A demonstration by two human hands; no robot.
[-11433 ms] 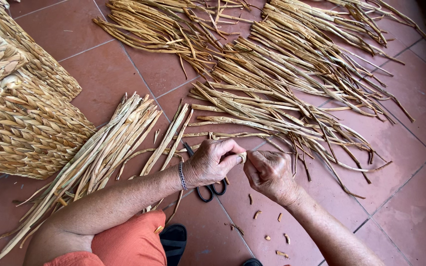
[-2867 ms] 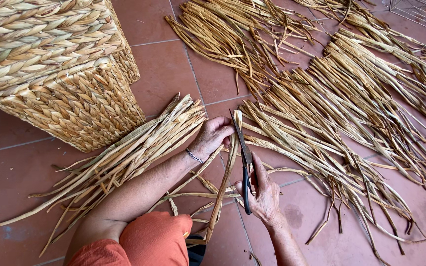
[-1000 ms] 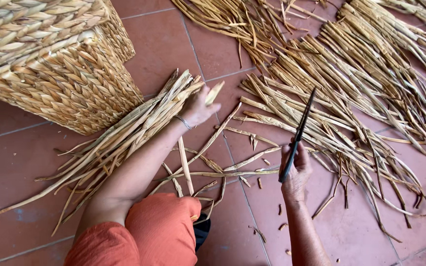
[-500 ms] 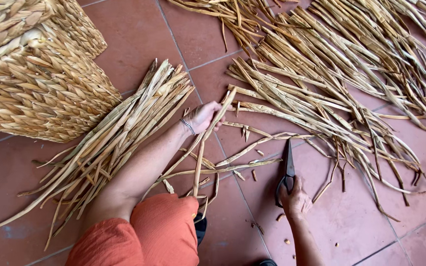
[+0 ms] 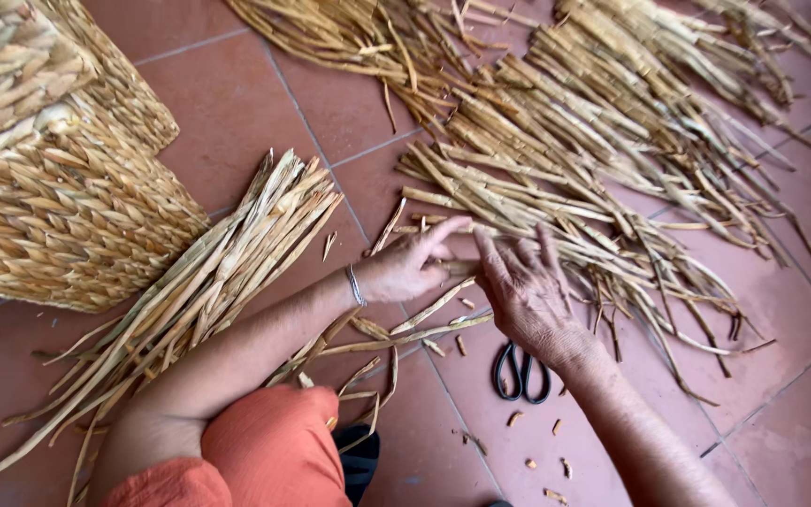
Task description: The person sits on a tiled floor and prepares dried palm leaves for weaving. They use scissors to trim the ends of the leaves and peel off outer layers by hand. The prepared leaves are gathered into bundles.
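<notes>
Your left hand (image 5: 405, 268) and right hand (image 5: 527, 291), both loosely open with fingers spread and gripping nothing, rest side by side on the near end of the dried stalks (image 5: 556, 202), whose long axes run away up-right, scissors (image 5: 521, 373) behind your right wrist.

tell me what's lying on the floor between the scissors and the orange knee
In the head view, bare tile with a few loose dried strips and small cut bits between scissors and knee.

The right hand (image 5: 527, 291) no longer holds the scissors (image 5: 521, 371), which now lie on the floor tiles (image 5: 237, 103); both hands meet on the dried stalks (image 5: 556, 216).
</notes>
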